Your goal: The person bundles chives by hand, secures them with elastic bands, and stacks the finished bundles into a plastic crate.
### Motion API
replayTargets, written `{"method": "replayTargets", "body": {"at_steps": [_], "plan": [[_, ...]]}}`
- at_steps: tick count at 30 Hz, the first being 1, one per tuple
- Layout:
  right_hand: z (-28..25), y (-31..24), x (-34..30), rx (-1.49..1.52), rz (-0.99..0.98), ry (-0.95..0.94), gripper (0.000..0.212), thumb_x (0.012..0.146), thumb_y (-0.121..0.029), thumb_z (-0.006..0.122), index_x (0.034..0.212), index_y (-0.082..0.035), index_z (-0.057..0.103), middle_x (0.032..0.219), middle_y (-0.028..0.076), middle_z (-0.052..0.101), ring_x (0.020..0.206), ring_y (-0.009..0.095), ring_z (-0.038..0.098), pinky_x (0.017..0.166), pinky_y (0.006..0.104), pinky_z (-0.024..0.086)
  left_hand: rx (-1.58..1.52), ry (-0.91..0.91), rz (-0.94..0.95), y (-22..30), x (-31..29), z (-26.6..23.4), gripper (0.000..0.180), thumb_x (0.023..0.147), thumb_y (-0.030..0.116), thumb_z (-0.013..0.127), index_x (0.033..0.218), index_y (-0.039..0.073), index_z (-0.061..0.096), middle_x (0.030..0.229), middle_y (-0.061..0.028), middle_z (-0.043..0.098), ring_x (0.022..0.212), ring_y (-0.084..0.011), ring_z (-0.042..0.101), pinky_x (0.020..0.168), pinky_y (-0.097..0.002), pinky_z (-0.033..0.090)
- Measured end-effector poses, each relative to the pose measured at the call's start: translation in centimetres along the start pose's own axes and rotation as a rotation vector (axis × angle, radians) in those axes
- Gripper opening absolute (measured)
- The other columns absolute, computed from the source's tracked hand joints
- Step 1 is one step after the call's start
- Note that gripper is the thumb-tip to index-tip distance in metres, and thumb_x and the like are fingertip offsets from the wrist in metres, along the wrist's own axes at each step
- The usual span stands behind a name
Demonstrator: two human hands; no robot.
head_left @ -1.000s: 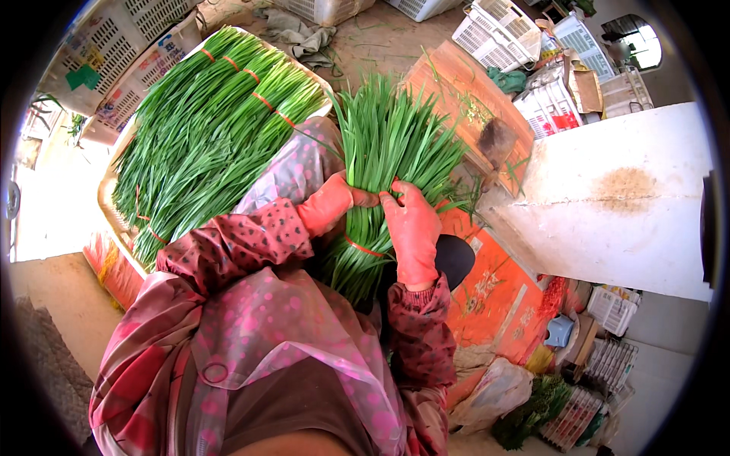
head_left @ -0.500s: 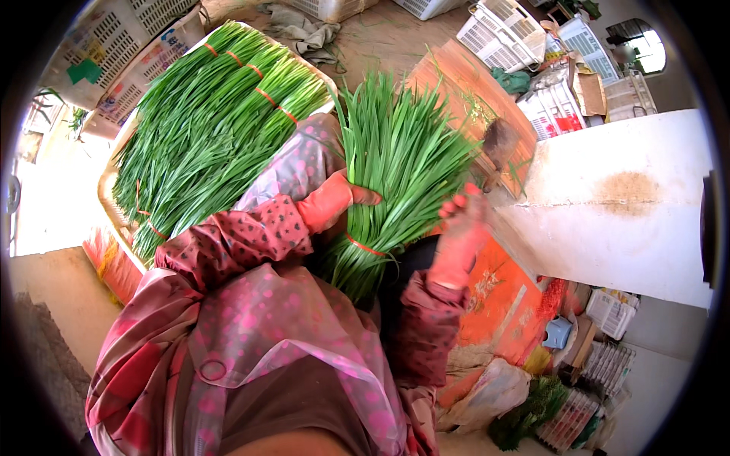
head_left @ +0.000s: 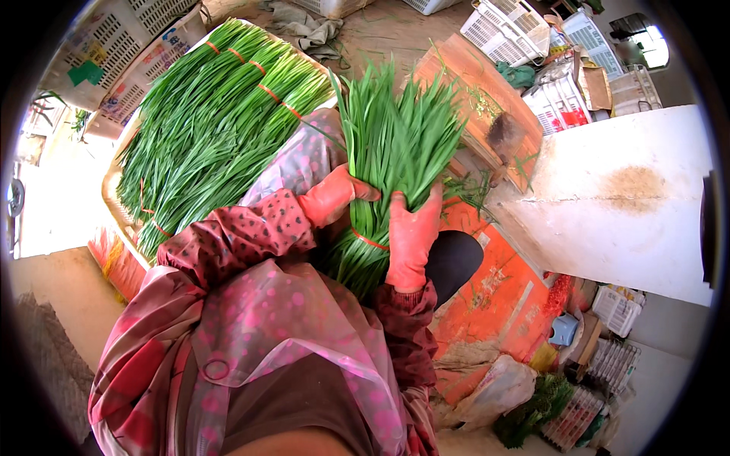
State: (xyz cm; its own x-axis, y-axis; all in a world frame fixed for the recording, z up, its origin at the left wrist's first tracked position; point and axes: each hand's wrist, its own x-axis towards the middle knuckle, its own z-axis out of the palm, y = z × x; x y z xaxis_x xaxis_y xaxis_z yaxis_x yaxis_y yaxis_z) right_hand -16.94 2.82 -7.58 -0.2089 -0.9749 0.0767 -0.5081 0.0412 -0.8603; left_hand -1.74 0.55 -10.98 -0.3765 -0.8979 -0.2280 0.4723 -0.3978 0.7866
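Observation:
A thick bunch of green chives (head_left: pixel 391 144), flat-leaved and bound by an orange band (head_left: pixel 369 239), stands over my lap with its leaf tips pointing away from me. In a pink rubber glove, my left hand (head_left: pixel 334 196) closes on its left side, thumb across the leaves just above the band. My right hand (head_left: pixel 414 232), gloved alike, wraps the right side with the thumb in front; its other fingers are hidden behind the leaves. To the left, a pale basket (head_left: pixel 111 182) holds several banded bunches of the same greens (head_left: pixel 205 137).
A wooden board (head_left: pixel 475 99) with leaf scraps lies ahead to the right. Beside it stands a white panel (head_left: pixel 623 201). White plastic crates (head_left: pixel 506 32) are stacked at the far right and a tall crate (head_left: pixel 99 57) at the far left. An orange sheet (head_left: pixel 487 296) covers the floor at right.
My right hand has come in from the right and closed round the bunch, pressing its spread leaves narrower. The left hand keeps its place.

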Motion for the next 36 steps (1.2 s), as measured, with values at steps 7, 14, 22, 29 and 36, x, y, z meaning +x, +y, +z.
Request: {"method": "replayTargets", "body": {"at_steps": [7, 14, 22, 29, 36], "plan": [[0.9, 1.3, -0.8, 0.271, 0.034, 0.102, 0.05, 0.083, 0.008, 0.058, 0.132, 0.004, 0.047, 0.117, 0.014, 0.062, 0.103, 0.021, 0.06, 0.093, 0.0342, 0.047, 0.003, -0.021, 0.081, 1.5, -1.2, 1.2, 0.054, 0.079, 0.0, 0.071, 0.131, -0.002, 0.055, 0.123, -0.0103, 0.064, 0.112, -0.0203, 0.06, 0.102, -0.0341, 0.043], [0.9, 1.1, -1.5, 0.44, 0.102, 0.093, 0.057, 0.085, 0.009, 0.059, 0.139, 0.003, 0.044, 0.129, 0.011, 0.057, 0.111, 0.02, 0.057, 0.099, 0.0325, 0.043, 0.125, 0.089, 0.044, 0.7, -1.0, 0.6, 0.048, 0.077, -0.002, 0.068, 0.124, -0.003, 0.06, 0.114, -0.0103, 0.069, 0.104, -0.0208, 0.063, 0.097, -0.0346, 0.046], [0.2, 3.2, -1.8, 0.667, 0.177, 0.091, 0.052, 0.085, 0.006, 0.061, 0.136, 0.004, 0.048, 0.125, 0.009, 0.059, 0.109, 0.018, 0.056, 0.099, 0.0315, 0.043, -0.093, 0.188, -0.061, -0.6, -1.0, 0.3, 0.046, 0.077, -0.008, 0.062, 0.123, -0.002, 0.062, 0.116, -0.0113, 0.069, 0.103, -0.0251, 0.066, 0.096, -0.0381, 0.049], [-0.7, -0.8, 0.1, -0.091, -0.149, 0.084, 0.072, 0.077, -0.005, 0.072, 0.139, 0.007, 0.038, 0.129, 0.027, 0.055, 0.116, 0.04, 0.056, 0.101, 0.0437, 0.043, 0.049, 0.2, 0.014, -0.1, -1.0, 1.4, 0.045, 0.078, -0.006, 0.065, 0.123, -0.002, 0.062, 0.116, -0.0105, 0.069, 0.102, -0.0231, 0.065, 0.095, -0.0372, 0.049], [-5.4, 2.9, 9.1, -0.42, -0.248, 0.43, 0.076, 0.084, -0.017, 0.067, 0.146, 0.007, 0.03, 0.14, 0.027, 0.047, 0.13, 0.04, 0.046, 0.111, 0.0442, 0.034, 0.053, 0.17, 0.012, 0.5, -1.3, 2.8, 0.045, 0.08, -0.008, 0.064, 0.124, -0.002, 0.061, 0.114, -0.0106, 0.069, 0.1, -0.0224, 0.066, 0.093, -0.0363, 0.051]]}}
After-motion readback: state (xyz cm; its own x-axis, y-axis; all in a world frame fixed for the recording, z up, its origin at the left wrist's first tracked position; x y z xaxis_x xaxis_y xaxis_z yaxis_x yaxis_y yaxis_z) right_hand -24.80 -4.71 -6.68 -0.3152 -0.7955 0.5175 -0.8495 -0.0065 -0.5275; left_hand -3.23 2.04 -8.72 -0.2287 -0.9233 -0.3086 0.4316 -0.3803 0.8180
